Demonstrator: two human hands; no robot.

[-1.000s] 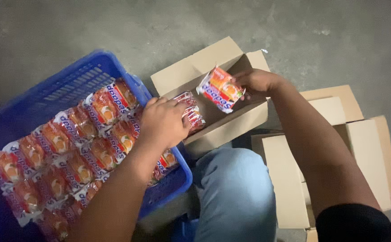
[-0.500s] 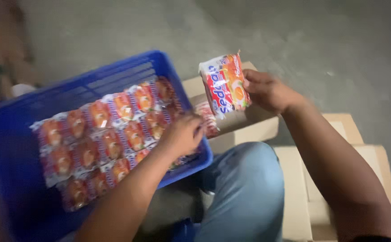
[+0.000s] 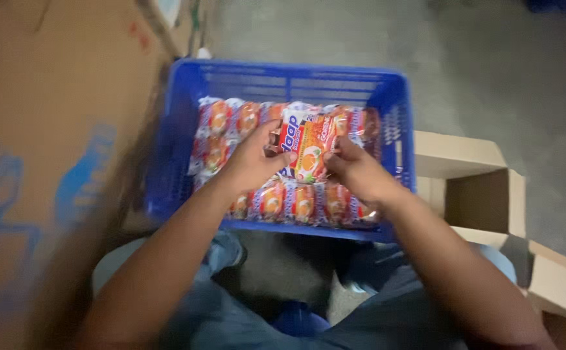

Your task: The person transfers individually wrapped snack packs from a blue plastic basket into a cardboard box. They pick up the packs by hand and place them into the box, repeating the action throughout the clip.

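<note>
1. A blue plastic crate with slatted walls [image 3: 386, 91] sits on a grey concrete floor [image 3: 490, 71], seen from above, just beyond the person's knees; it holds rows of small red-and-orange foil snack packets [image 3: 299, 204] lying flat and packed side by side, covering most of its bottom.
2. Both hands meet over the middle of the crate; the left hand [image 3: 250, 162] and the right hand [image 3: 357, 172] each pinch one side of a single red-and-orange snack packet with a white band [image 3: 305, 148]; fingers of both are clamped on its edges; the packet is held face up just above the rows in the crate.
3. To the right, touching the crate's wall, stands an open brown cardboard box [image 3: 484, 194] with its flaps folded outward; its inside is in shadow and what it holds cannot be made out.
4. A large brown cardboard sheet with blue markings [image 3: 43, 162] fills the left side, blurred and cut off by the frame.
5. Blue denim trousers [image 3: 244, 311] show at the bottom edge; the forearms hide part of the nearest row of packets; the whole view is soft with motion blur, so the packet printing is not clear.
</note>
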